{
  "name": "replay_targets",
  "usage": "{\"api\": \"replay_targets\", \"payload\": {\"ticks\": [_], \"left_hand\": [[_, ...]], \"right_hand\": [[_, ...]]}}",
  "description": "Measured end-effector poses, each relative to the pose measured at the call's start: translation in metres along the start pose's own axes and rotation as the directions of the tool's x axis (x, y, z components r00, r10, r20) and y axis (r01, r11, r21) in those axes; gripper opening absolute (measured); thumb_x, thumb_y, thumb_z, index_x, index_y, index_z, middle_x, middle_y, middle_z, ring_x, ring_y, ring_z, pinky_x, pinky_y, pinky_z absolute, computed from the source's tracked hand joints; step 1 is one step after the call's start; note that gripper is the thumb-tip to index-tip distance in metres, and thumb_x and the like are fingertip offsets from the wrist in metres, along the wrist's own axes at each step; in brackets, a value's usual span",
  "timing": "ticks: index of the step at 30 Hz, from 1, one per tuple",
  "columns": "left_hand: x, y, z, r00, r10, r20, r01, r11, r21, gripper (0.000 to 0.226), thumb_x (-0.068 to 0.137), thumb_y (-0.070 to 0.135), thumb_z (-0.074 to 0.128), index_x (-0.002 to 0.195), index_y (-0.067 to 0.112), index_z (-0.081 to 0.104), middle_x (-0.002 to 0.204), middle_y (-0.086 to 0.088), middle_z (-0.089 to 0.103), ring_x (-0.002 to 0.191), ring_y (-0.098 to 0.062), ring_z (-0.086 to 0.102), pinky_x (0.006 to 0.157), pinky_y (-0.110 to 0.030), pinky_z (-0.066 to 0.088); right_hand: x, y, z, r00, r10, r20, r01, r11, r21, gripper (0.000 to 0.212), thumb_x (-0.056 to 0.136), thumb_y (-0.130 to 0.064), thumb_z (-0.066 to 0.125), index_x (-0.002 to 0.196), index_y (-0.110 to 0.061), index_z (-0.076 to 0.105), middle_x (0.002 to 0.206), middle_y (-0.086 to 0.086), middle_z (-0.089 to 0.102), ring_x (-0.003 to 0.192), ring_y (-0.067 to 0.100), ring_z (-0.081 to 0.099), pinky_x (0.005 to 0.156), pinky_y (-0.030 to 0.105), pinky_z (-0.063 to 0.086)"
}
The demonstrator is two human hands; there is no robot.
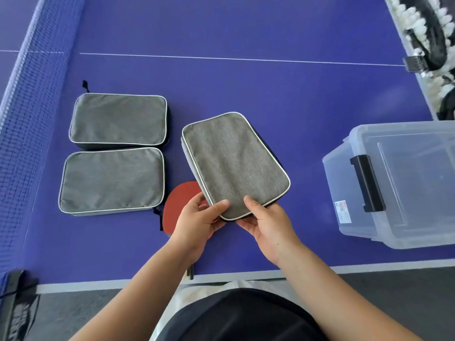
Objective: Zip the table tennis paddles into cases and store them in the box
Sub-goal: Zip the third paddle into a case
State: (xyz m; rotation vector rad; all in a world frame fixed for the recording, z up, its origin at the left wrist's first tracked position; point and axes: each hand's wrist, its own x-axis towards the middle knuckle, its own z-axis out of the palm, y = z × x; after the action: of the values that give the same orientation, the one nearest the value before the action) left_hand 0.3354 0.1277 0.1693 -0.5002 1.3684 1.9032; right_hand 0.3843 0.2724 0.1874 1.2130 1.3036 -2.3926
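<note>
On my far left two grey cases lie flat on the blue table point(270, 94), the farther case point(118, 119) and the nearer case point(112, 180), one just beside the other. Right of them a red paddle point(181, 200) lies on the table, partly under my left hand point(197, 217), which pinches the near corner of the third case point(235, 166), thumb on top. My right hand point(264, 221) grips the same near edge from the other side. The case's long axis runs away from me, leaning left. The clear box point(394, 183) sits well apart to my right, lid seemingly still on, nearer my right hand.
</note>
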Motion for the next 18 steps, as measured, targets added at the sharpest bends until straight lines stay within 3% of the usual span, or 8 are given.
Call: {"api": "replay_targets", "payload": {"ticks": [5,9,12,14,16,18], "left_hand": [[-0.011,-0.015,-0.011,0.976,0.008,-0.216,-0.001,1.0,0.03,0.052,0.077,0.01,0.083,0.121,0.021,0.059,0.111,-0.011,0.07,0.087,-0.021,0.07,0.081,-0.035,0.056],[-0.023,-0.022,-0.006,0.944,0.124,-0.305,-0.078,0.984,0.157,0.039,0.078,0.002,0.08,0.109,0.022,0.067,0.088,0.003,0.073,0.073,-0.006,0.069,0.085,-0.038,0.059],[-0.031,-0.026,0.004,0.848,0.269,-0.456,-0.131,0.941,0.311,0.036,0.077,0.009,0.08,0.103,0.027,0.063,0.083,0.015,0.067,0.072,-0.006,0.064,0.074,-0.028,0.054],[-0.034,-0.027,0.01,0.795,0.329,-0.509,-0.136,0.915,0.379,0.029,0.076,0.015,0.081,0.094,0.025,0.06,0.068,0.017,0.065,0.067,-0.012,0.06,0.068,-0.031,0.052],[-0.033,-0.027,0.017,0.844,0.31,-0.438,-0.107,0.897,0.429,0.014,0.078,0.019,0.08,0.082,0.02,0.066,0.063,0.009,0.068,0.061,-0.014,0.062,0.063,-0.035,0.054],[-0.033,-0.028,0.027,0.918,0.218,-0.331,-0.053,0.895,0.442,0.004,0.084,0.021,0.076,0.084,0.018,0.074,0.071,-0.001,0.074,0.065,-0.016,0.07,0.059,-0.031,0.055]], "right_hand": [[-0.002,0.006,-0.003,0.998,-0.06,-0.022,0.06,0.998,0.021,0.027,0.098,-0.012,0.059,0.125,-0.011,0.06,0.118,0.009,0.071,0.107,0.028,0.069,0.079,0.034,0.058],[-0.001,-0.001,-0.011,0.997,-0.062,-0.042,0.063,0.997,0.042,0.027,0.096,-0.014,0.061,0.123,-0.013,0.062,0.116,0.007,0.072,0.104,0.024,0.07,0.075,0.031,0.058],[-0.001,-0.009,-0.017,0.998,-0.064,-0.023,0.065,0.996,0.053,0.029,0.095,-0.014,0.062,0.124,-0.012,0.061,0.116,0.007,0.072,0.102,0.023,0.071,0.074,0.03,0.058],[-0.001,-0.014,-0.021,0.997,-0.072,-0.02,0.074,0.995,0.06,0.029,0.095,-0.014,0.063,0.124,-0.011,0.061,0.117,0.007,0.071,0.101,0.023,0.071,0.073,0.03,0.058],[0.0,-0.017,-0.024,0.996,-0.083,-0.021,0.084,0.994,0.063,0.03,0.095,-0.014,0.063,0.124,-0.01,0.061,0.117,0.009,0.071,0.099,0.022,0.071,0.071,0.028,0.058],[0.001,-0.02,-0.028,0.996,-0.091,-0.019,0.091,0.994,0.055,0.029,0.094,-0.015,0.064,0.123,-0.009,0.061,0.116,0.011,0.071,0.094,0.021,0.072,0.068,0.027,0.057]]}}
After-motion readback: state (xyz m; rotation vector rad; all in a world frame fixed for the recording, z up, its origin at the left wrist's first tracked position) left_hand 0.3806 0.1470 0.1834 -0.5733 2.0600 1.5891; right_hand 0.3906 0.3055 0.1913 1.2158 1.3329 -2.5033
